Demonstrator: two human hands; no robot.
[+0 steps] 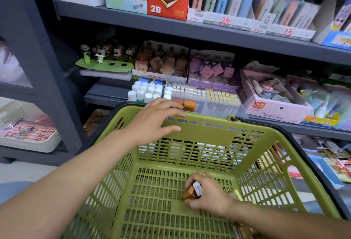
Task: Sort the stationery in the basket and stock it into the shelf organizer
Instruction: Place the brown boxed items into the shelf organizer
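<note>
From the head view we're looking down into the green basket point(218, 124), and it's nearly bare: the mesh floor shows almost everywhere, so most of the sorting looks done. Up on the shelf point(171, 23) just beyond the far rim, the clear organizer point(224, 103) is already well stocked, with white caps point(150, 91) packed at the left, rows of pale and yellowish boxes filling the middle and right, and two orange boxes point(184, 104) sitting at the front just past the rim. What's left, as far as can be seen, is small: the right hand point(207, 195) is down on the basket floor with an orange-brown box point(191, 191) in it, fingers point(197, 178) curled over the top and thumb under the bottom, so the box is held, tilted, right at the mesh. A few more packets peek out under that wrist at the near right corner, too hidden to name. The left hand point(153, 119) rests over the far rim, fingers spread and fairly straight, holding nothing, steadying the basket by the look of it. I'd judge this box belongs with its orange twins in the organizer, well apart from where it sits now, a lift and reach away.
</note>
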